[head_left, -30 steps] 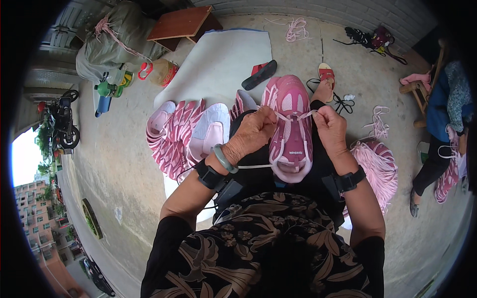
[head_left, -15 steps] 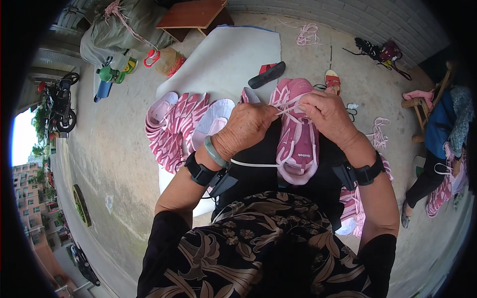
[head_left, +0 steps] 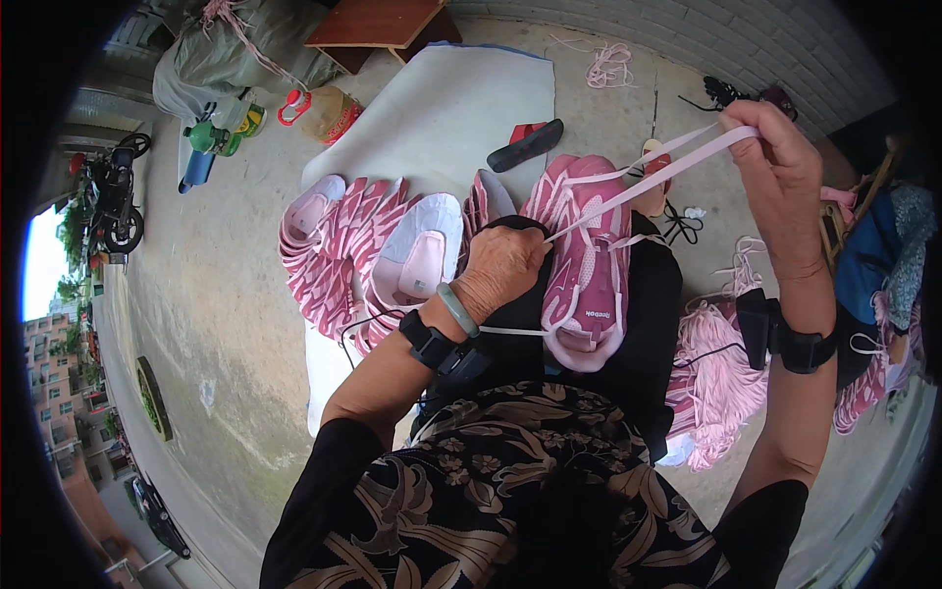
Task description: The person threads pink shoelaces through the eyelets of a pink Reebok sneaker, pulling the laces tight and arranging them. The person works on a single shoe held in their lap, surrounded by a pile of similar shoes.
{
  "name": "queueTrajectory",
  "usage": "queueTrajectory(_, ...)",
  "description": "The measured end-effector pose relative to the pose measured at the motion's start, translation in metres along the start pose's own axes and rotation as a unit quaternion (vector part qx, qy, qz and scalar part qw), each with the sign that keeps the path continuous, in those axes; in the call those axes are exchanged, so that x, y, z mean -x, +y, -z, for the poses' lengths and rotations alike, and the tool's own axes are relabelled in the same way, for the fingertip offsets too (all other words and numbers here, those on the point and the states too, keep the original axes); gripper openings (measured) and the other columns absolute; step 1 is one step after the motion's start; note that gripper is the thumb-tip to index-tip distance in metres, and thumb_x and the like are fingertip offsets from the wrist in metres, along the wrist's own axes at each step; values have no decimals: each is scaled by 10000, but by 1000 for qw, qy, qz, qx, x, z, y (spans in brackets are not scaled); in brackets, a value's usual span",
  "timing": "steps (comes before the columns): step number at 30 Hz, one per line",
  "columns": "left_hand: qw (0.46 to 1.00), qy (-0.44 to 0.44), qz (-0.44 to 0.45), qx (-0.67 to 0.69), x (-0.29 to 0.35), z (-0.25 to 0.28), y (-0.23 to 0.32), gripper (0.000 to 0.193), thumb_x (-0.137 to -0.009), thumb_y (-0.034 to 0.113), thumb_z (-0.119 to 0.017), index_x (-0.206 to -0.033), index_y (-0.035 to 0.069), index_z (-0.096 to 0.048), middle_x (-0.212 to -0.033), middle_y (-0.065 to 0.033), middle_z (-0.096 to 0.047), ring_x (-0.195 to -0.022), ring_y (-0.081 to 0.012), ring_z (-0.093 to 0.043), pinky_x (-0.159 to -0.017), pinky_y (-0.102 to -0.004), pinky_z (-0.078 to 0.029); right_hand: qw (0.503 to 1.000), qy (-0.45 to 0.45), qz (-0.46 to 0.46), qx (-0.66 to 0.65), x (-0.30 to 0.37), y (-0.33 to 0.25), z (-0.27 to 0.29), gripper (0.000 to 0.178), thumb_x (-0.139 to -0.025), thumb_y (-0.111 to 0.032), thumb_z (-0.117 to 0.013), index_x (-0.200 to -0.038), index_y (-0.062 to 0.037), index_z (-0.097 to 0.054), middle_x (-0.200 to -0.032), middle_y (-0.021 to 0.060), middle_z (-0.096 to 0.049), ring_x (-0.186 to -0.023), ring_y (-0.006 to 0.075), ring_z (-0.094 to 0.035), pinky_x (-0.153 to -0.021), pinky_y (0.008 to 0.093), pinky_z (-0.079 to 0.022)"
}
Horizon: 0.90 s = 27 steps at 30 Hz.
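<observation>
A dark pink sneaker (head_left: 593, 294) rests on my lap with its heel opening toward me and pale trim around it. My right hand (head_left: 780, 177) is raised to the upper right, fingers closed on a pale pink shoelace (head_left: 659, 181) that runs taut from the shoe. Low at the sneaker's left side, my left hand (head_left: 503, 267) pinches a stretch of lace close to the eyelets. Another lace end hangs over the shoe's right side. Beside my left forearm stands a nested row of pink shoe uppers (head_left: 339, 255), with a pale-lined one (head_left: 417, 257) nearest to me.
A white sheet (head_left: 461, 108) covers the floor ahead, with a black and red slipper (head_left: 526, 145) on it. Pink laces (head_left: 721, 368) pile by my right leg. Bottles (head_left: 329, 116) and a wooden table (head_left: 378, 25) stand far left. Another person (head_left: 888, 245) sits at right.
My right hand has moved up and right from the shoe, drawing the lace out long. My left hand has shifted slightly down, staying by the shoe's left side.
</observation>
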<state>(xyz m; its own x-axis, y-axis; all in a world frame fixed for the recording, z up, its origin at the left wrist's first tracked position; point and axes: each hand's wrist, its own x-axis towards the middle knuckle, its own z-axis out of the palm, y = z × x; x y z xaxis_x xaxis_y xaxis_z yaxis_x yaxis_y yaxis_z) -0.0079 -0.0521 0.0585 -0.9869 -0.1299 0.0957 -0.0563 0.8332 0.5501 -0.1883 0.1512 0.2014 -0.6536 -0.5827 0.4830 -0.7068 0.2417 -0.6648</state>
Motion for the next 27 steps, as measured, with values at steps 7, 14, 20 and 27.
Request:
queueTrajectory(7, 962, 70, 76, 251, -26, -34, 0, 213, -847, 157, -592, -691, 16, -556, -542, -52, -542, -454, -150, -544, -434, -299, -416, 962, 210, -98, -144, -19, 6, 62, 280, -908, -197, -514, -1084, 11, -579, -929, 92, -634, -725, 102, -579, -733, 230, -480)
queueTrajectory(14, 856, 7, 248, 453, -31, -41, 13, 182, -869, 136, -576, -724, 26, -568, -565, -6, -546, -448, -55, -503, -394, -193, -409, 955, 212, -129, -160, -2, 38, 65, 256, -915, -162, -497, -1078, 16, -584, -965, 110, -636, -817, 139, -611, -743, 239, -490)
queueTrajectory(20, 944, 50, 163, 283, -27, -55, -7, 124, -775, 108, -645, -730, 3, -596, -539, -142, -545, -468, -223, -562, -463, -310, -444, 939, 192, -249, -139, 27, 94, 60, 227, -902, -166, -522, -1043, -9, -606, -895, 51, -635, -767, 98, -596, -704, 229, -489)
queueTrajectory(27, 980, 72, 77, 170, -30, -49, 6, 164, -767, 130, -621, -677, 16, -544, -577, -189, -540, -569, -357, -568, -513, -390, -453, 905, 131, -392, -104, 95, 166, 32, 158, -860, -162, -549, -954, -60, -626, -795, 8, -618, -663, 68, -584, -603, 189, -454)
